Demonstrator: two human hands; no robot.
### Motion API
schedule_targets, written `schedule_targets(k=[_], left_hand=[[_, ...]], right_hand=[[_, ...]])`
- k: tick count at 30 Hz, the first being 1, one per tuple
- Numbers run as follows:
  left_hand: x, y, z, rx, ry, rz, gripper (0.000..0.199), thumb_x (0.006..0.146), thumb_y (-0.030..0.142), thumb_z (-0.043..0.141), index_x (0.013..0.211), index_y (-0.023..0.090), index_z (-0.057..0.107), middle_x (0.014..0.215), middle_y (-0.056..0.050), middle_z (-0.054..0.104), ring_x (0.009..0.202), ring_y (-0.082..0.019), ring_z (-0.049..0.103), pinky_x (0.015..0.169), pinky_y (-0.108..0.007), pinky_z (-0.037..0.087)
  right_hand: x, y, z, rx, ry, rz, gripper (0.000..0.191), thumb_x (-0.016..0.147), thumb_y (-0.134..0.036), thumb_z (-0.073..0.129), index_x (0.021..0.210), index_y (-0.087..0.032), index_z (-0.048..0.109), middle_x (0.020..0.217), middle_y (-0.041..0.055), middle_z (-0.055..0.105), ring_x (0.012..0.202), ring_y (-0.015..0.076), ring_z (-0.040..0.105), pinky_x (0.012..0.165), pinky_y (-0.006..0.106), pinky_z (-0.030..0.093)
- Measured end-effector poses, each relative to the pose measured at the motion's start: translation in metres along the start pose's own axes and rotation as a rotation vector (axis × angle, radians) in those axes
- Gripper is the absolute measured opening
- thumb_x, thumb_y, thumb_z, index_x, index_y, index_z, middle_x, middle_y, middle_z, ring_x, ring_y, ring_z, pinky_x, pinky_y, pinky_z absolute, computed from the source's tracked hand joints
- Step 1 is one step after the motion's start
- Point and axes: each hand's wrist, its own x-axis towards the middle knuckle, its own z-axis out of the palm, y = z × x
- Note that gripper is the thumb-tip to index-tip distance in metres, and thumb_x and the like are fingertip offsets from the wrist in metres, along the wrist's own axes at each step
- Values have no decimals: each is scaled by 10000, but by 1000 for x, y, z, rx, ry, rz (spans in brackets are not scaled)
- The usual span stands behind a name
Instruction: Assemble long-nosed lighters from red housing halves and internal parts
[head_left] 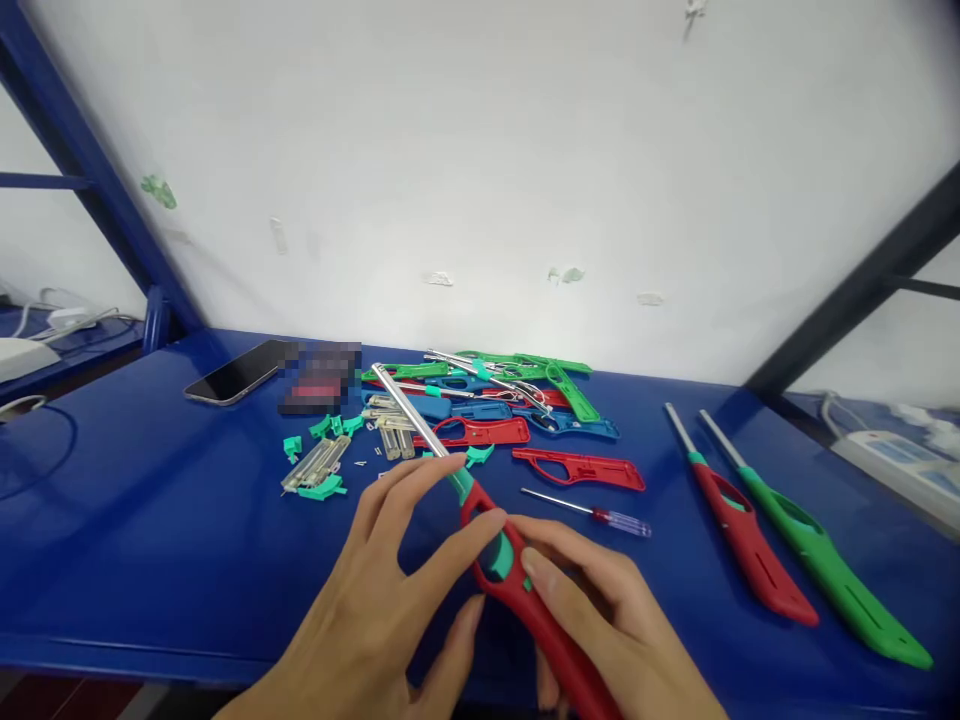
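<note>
A red long-nosed gas lighter (pixel 551 628) with a teal collar, teal trigger and metal barrel slants up to the left in front of me. My right hand (pixel 607 600) is wrapped round its red body, thumb beside the small teal button. My left hand (pixel 375 580) has its fingers spread, with fingertips touching the lighter at the collar and trigger loop. Its thumb lies just left of the loop. Past the lighter lies a small screwdriver (pixel 619 521) with a clear purple handle. Behind it is a red half shell (pixel 592 468).
On the blue table (pixel 135 540), loose shells and barrels (pixel 487 385) are heaped at the back. Clear fuel tanks (pixel 319 463) and teal parts lie left of them. A phone (pixel 244 372) is at the back left. Red (pixel 750 540) and green (pixel 832 565) assembled lighters lie right.
</note>
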Motion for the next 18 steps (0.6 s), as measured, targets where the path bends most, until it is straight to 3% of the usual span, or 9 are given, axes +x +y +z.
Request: schedule_targets(k=[2,4,7,10,12,15,18], left_hand=[[4,-5,-5,60,-54,61,414,998,152,575,1388,262,658,1577,-124,521,1437,-350,504,1120,-530,524],[5,-10,-10,41,-173,121,327,1033,240,608,1352,271,668,1476,-87,620,1357,-317,564,1100,-492,526],[1,-14,-9,-85,-417,197,249,1047,338,665,1277,243,670,1168,-24,754,1076,-237,691,998,-407,573],[-3,-15,-3,-92,-513,188,209,1042,297,678,1232,212,671,1052,-17,761,938,-235,710,944,-427,593],[-3,-15,1,-73,-519,167,170,1051,272,658,1211,219,681,1075,-21,764,959,-248,710,936,-435,594],[2,-16,1,-41,-498,118,200,1067,303,636,1244,228,691,1120,-29,764,1015,-260,705,958,-450,584],[8,-30,-4,2,-455,85,268,1079,354,618,1308,232,685,1142,-46,752,1066,-270,695,1000,-479,556]], right_hand=[[4,1,-9,-151,1,-64,616,874,-706,739,1290,-254,793,843,56,804,523,165,682,491,277,600],[6,6,-19,-308,3,-157,468,876,-643,764,1170,-288,845,1051,74,832,648,182,738,587,283,643],[10,11,-24,-462,-93,-316,279,925,-550,736,1004,-321,873,972,33,841,881,229,782,771,288,651],[20,14,-23,-558,-131,-385,253,965,-508,690,909,-322,852,866,1,826,787,206,766,710,276,619],[28,17,-27,-613,33,-461,291,982,-523,653,903,-313,838,912,12,834,796,214,769,744,305,612],[38,26,-47,-717,410,-567,375,989,-597,591,975,-305,825,1030,50,831,962,284,771,898,420,590],[43,37,-72,-876,595,-535,556,963,-757,506,1071,-302,806,1116,90,784,1023,350,720,953,546,547]])
